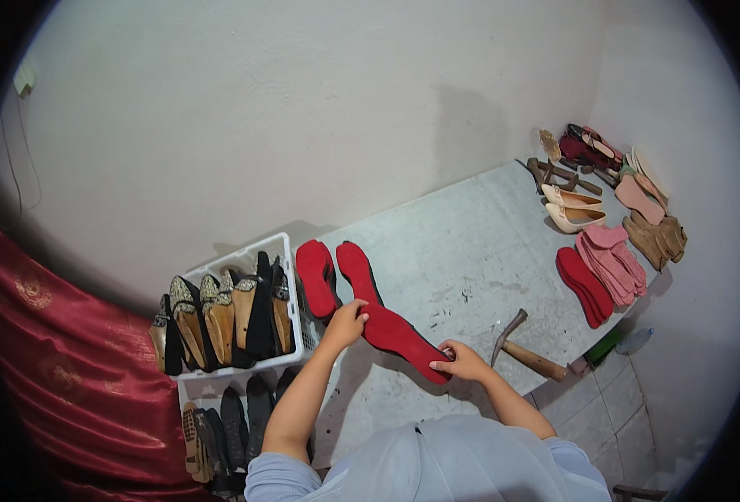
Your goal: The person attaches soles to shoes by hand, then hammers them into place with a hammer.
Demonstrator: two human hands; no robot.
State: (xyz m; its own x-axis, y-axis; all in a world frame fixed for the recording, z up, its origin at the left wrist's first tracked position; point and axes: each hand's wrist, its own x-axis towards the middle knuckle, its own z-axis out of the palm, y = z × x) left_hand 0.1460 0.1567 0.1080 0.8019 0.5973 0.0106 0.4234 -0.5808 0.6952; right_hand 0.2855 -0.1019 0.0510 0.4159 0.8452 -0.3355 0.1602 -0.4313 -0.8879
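Between my two hands a red shoe sole (402, 340) with a dark edge is held slantwise over the table (424, 259). My left hand (346, 325) is closed on its far left end, thumb on top. The opposite end is pinched by my right hand (462, 362). Just past my left hand lies another red sole (355, 269), partly covered by the held one. Beside it, against the basket, rests a red sole stack (317, 276) with dark sides. A hammer (534, 358) with a wooden handle lies to the right of my right hand.
A white plastic basket (289, 251) holds several shoes at the left; dark soles (233, 418) stand below it. On the right are red soles (585, 287), pink soles (611, 259), cream pumps (572, 219) and brown pieces (656, 238). A wall backs the table; a red curtain (60, 368) hangs left.
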